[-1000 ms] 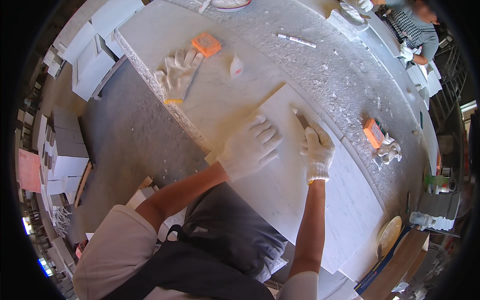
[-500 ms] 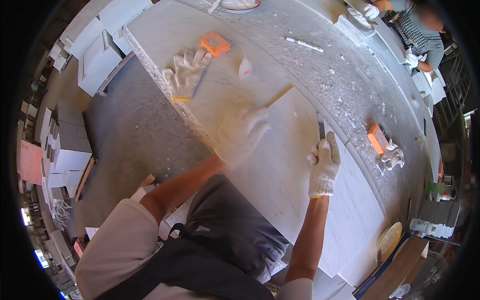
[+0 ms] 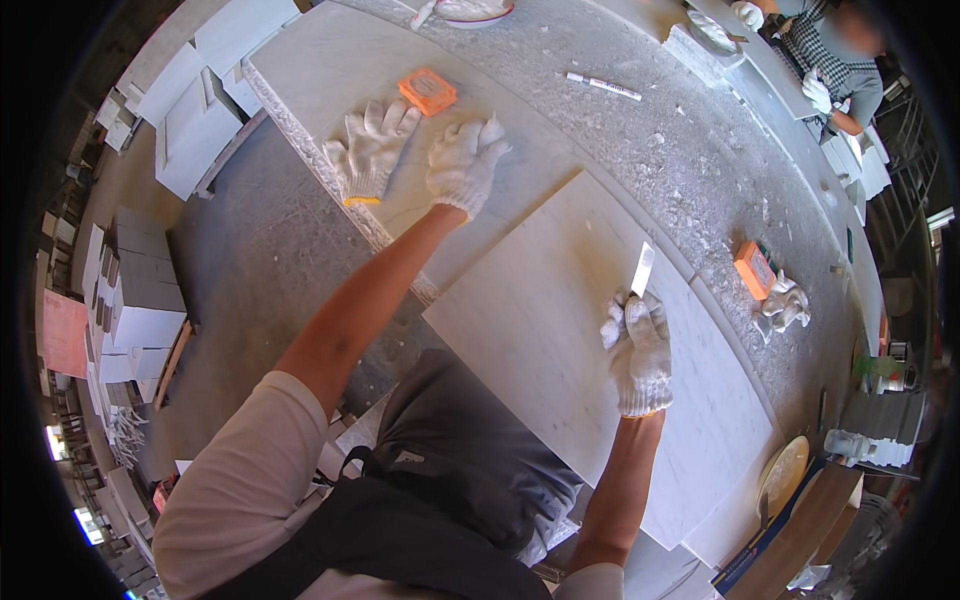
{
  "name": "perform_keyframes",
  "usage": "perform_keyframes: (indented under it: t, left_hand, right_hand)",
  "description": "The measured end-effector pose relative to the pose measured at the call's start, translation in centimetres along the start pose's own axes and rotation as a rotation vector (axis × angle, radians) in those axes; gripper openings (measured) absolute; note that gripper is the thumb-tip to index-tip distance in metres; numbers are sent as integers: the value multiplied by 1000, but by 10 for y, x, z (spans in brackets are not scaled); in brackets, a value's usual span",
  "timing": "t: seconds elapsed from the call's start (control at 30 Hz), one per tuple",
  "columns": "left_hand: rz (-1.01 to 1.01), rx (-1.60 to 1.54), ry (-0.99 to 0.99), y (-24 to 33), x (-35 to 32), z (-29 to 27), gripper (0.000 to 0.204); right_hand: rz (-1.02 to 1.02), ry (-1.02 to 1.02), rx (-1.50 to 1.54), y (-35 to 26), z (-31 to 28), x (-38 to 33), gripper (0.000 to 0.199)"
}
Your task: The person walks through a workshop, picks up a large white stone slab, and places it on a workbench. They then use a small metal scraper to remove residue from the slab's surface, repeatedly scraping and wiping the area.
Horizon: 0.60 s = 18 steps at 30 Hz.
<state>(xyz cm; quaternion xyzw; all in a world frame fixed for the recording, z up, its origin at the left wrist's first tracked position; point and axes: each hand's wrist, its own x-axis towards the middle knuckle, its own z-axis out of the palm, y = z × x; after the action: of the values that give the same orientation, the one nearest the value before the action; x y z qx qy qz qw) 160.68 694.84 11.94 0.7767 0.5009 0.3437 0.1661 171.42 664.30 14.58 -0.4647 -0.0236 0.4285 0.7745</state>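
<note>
My left hand, in a white knit glove, reaches to the far part of the pale marble-look slab. Its fingers close round a small white squeeze bottle, which they mostly hide. In my gloved right hand is a putty knife, its flat blade pointing away from me and its handle covered by the fingers. That hand is over a smaller rectangular marble-look panel lying on the long slab. Beside my left hand, a spare glove lies flat, with an orange box just beyond.
On the dusty worktop are a marker pen, a second orange box and a crumpled glove. A round yellowish lid stands at the near right. Across the worktop, a co-worker handles pieces. White blocks stand at left.
My left hand has moved away from me, from the panel's left edge to the bottle, and closed round it. My right hand has drawn slightly nearer, and the knife's blade has tilted into clearer view.
</note>
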Motion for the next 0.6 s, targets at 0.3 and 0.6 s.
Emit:
perform_keyframes:
  t: [0.3, 0.6]
  left_hand:
    - [-134, -920, -280, 43, -96, -24, 29]
    - [-163, -764, -301, 51, -106, -29, 24]
  right_hand:
    - [-719, 6, -1161, 17, 1, 45, 40]
    - [-475, 62, -1553, 4, 34, 47, 39]
